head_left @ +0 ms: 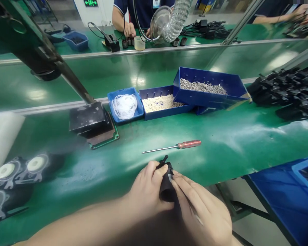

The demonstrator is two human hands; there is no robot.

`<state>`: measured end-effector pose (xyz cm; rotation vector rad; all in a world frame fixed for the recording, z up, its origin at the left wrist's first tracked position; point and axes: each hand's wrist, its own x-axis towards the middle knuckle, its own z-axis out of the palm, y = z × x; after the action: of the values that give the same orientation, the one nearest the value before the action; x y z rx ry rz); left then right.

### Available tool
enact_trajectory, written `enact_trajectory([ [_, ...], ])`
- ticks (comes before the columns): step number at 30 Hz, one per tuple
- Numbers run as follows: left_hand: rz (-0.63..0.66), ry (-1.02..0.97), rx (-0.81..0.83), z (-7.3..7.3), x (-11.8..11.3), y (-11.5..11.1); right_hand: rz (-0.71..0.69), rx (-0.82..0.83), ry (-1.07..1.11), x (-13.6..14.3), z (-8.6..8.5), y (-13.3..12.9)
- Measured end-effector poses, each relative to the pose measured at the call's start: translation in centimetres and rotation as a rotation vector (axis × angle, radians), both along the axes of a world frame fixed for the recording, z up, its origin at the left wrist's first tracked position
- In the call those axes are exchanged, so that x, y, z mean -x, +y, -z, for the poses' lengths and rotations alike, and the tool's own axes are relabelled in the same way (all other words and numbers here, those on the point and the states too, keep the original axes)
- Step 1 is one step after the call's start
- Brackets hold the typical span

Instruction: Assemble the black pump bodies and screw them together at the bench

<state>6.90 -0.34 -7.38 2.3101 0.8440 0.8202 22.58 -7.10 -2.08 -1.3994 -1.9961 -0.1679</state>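
Note:
Close to the table's front edge, my left hand (147,186) is closed around a black, tube-shaped plastic housing (166,189). A thin black stub sticks out past its thumb side, and the open round end faces me. My right hand (204,208) presses its fingertips against the right side of the same housing, where a small greyish patch shows. Something small and pale shows along the right hand's lower fingers, too unclear to name. Just beyond both hands a screwdriver (188,144) with a red handle lies on the green table, its tip toward the left.
Behind it stand a blue tray of white tubing (125,106), a bin of cream-coloured small parts (159,103) and a tilted bin of screws (202,87). A black-based stand (89,118) is left; black housings (292,89) pile up right. A co-worker (141,17) sits opposite.

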Motion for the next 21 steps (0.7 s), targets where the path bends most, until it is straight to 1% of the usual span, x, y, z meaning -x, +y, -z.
enact_trajectory([
  [4,0.006,-0.013,-0.009,0.1,0.0,0.1,-0.066,-0.011,0.069,-0.5,1.1,-0.3],
  [7,0.018,-0.028,-0.003,0.3,0.1,0.1,-0.078,-0.022,0.119,-0.8,1.5,-0.3],
  [14,0.013,-0.046,0.014,0.1,0.2,0.1,-0.087,-0.116,0.103,-0.3,0.9,0.0],
  [21,0.017,-0.04,0.026,0.2,0.1,0.2,-0.018,0.013,0.125,-0.4,0.6,-0.3],
])
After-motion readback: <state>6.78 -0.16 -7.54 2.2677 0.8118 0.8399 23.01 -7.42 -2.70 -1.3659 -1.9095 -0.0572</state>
